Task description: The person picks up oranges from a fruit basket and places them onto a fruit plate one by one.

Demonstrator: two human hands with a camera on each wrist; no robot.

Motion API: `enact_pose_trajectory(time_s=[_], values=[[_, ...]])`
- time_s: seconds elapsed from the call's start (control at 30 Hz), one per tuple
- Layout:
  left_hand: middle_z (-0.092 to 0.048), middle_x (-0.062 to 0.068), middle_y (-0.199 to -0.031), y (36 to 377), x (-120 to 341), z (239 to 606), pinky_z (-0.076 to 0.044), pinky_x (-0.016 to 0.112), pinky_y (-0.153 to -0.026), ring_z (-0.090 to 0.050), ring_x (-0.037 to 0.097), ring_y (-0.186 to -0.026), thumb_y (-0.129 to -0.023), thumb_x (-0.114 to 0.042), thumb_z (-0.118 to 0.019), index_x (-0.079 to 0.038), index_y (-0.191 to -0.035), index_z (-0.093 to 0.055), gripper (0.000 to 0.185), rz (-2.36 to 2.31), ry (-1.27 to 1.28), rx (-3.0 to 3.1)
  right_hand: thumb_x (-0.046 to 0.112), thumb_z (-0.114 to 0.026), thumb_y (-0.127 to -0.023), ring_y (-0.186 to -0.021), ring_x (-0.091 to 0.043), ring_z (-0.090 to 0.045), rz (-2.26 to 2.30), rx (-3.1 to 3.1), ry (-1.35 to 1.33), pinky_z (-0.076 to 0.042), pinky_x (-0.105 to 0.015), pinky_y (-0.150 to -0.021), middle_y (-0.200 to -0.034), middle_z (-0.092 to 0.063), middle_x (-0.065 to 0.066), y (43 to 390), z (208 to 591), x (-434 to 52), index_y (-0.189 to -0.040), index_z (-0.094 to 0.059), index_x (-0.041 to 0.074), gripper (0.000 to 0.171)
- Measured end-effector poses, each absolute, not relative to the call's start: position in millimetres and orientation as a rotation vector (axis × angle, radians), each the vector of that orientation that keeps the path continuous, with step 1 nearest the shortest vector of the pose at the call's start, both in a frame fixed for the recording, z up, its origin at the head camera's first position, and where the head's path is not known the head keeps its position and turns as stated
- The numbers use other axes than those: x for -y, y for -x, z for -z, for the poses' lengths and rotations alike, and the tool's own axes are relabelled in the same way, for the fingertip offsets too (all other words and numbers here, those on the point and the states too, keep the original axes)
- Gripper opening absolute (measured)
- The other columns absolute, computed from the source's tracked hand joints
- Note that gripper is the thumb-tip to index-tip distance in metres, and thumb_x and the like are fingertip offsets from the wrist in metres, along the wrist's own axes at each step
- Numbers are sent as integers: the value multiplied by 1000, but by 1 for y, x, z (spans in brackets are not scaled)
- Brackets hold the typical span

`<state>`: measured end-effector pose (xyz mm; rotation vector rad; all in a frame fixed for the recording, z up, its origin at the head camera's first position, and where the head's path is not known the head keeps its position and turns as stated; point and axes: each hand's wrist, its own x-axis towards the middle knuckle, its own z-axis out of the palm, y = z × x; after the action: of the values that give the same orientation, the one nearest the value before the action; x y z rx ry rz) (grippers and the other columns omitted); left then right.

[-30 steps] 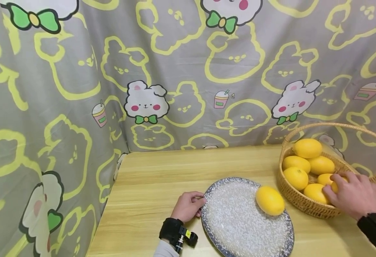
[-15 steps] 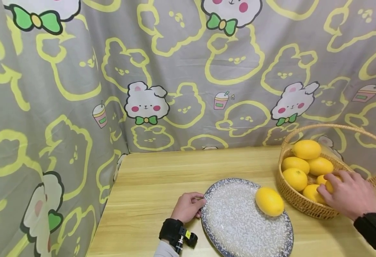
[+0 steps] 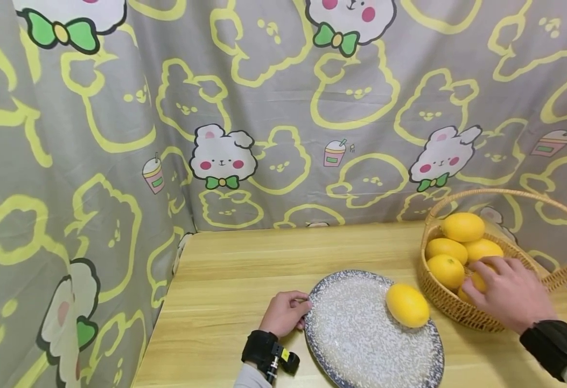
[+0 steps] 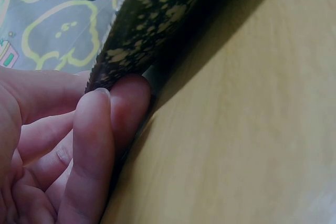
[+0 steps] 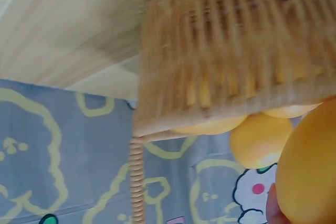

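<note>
My left hand [image 3: 285, 315] pinches the left rim of an oval speckled plate [image 3: 361, 350] with a dark blue edge. Up close in the left wrist view, thumb and fingertips [image 4: 94, 114] meet at the plate's rim [image 4: 142, 35], which is tilted in that view. One yellow lemon [image 3: 407, 305] lies on the plate's right side. Over the wicker basket [image 3: 457, 310], my right hand [image 3: 516, 293] holds another lemon [image 5: 310, 169], largely covered by the fingers in the head view. That lemon shows beyond the basket's rim in the right wrist view.
Several more lemons [image 3: 462, 227] are piled in the basket, whose tall arched handle [image 3: 511, 192] rises above them. The basket stands on a wooden table [image 3: 244, 258], right of the plate. Behind the table hangs a grey patterned curtain [image 3: 283, 108].
My right hand has moved left over the basket, bringing the lemon in its fingers along. The left hand stays at the plate's rim, and the plate and its lemon stay put.
</note>
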<state>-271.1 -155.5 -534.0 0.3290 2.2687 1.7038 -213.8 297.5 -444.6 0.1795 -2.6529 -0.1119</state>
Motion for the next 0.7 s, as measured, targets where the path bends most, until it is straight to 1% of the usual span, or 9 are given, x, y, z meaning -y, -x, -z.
enact_pose_trajectory(time_s=[0.13,0.23,0.47,0.53,0.7], values=[[-72,3,-74,270,154,534,-51,21,-51,-59,7,-52,-99,-21,-70,-2,-127,-70,34,-1703,-320,-2265,28,-78,-84,-101,-54,-58,74,2619,-239,-47,-67,-83,-114,-66,-28,216,446,-291,-107,-73,3,34],[-72,3,-74,270,154,534,-51,21,-51,-59,8,-51,-99,-20,-69,-1,-127,-70,34,-1701,-321,-2269,30,-78,-85,-103,-54,-58,56,2607,-270,-47,-67,-81,-116,-67,-27,217,445,-285,-109,-73,5,35],[-71,0,-72,272,153,536,-50,20,-50,-59,7,-50,-98,-21,-70,-3,-126,-71,34,-1685,-318,-2295,23,-78,-79,-100,-47,-62,-1,2476,-415,-48,-61,-86,-109,-70,-25,225,441,-262,-103,-74,3,32],[-71,0,-71,272,154,537,-49,20,-50,-59,6,-50,-98,-21,-70,-3,-126,-71,34,-1684,-316,-2295,24,-76,-78,-100,-45,-62,-17,2444,-455,-48,-59,-87,-109,-70,-24,227,440,-253,-101,-74,4,31],[-71,-1,-70,273,155,538,-49,20,-48,-59,6,-49,-98,-22,-70,-3,-126,-71,34,-1691,-316,-2289,26,-69,-82,-102,-42,-62,-48,2395,-538,-47,-57,-92,-108,-71,-20,232,439,-232,-100,-74,6,27]])
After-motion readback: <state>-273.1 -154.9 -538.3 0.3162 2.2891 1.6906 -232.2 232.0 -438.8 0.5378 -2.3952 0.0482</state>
